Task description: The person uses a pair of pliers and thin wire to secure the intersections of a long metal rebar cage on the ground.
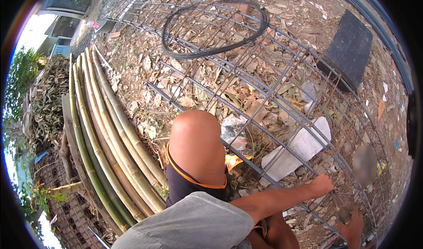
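My left arm reaches across to the right over the long rebar cage (282, 97) of ribbed steel bars and thin cross-ties. My left hand (321, 185) is closed in a fist at the cage's bars; what it grips, if anything, is hidden. At the lower right, my right hand (351, 228) is partly seen beside the cage's near bars. Its fingers are bent round a small dark object (344, 214) whose kind I cannot make out. A pale flat slab (299, 149) lies under the bars near my left hand.
A coil of dark wire (216, 55) rests on the cage's far part. Bamboo poles (112, 138) lie at my left, beside heaped dry leaves (53, 99). A black slab-like block (348, 48) and long steel bars (387, 33) are at the right. My bent knee (196, 138) stands beside the cage.
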{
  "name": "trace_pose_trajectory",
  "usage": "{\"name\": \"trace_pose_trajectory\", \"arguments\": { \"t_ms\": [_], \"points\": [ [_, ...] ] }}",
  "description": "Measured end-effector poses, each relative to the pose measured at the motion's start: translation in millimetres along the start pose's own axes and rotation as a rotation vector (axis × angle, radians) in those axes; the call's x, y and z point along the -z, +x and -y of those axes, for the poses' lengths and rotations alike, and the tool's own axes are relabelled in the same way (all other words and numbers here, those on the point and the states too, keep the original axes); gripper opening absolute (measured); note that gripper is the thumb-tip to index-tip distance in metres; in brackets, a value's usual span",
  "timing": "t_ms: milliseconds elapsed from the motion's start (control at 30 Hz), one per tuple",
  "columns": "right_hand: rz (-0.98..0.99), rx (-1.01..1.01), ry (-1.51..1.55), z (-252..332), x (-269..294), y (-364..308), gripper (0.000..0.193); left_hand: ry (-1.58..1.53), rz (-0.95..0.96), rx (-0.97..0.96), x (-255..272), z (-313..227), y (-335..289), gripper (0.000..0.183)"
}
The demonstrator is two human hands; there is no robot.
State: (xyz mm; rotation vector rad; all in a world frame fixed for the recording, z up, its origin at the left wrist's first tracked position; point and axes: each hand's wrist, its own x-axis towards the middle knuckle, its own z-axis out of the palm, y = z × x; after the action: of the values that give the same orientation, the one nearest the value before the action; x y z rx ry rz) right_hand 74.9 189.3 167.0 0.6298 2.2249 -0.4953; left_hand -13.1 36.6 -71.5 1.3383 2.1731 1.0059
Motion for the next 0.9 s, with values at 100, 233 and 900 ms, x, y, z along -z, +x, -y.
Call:
{"name": "trace_pose_trajectory", "arguments": {
  "t_ms": [100, 233, 900],
  "points": [
    [-0.444, 0.265, -0.811, 16, -6, -3, 0.078, -0.003, 0.024, 0.049, -1, 3, -2, 0.008],
    [-0.097, 0.207, -1.12, 13, 5, 2, 0.044, 0.033, 0.002, 0.048, 2, 7, -6, 0.008],
    [-0.281, 0.047, -0.621, -43, -23, 9, 0.064, 0.006, 0.023, 0.007, 8, 1, 3, 0.006]
  ]
}}
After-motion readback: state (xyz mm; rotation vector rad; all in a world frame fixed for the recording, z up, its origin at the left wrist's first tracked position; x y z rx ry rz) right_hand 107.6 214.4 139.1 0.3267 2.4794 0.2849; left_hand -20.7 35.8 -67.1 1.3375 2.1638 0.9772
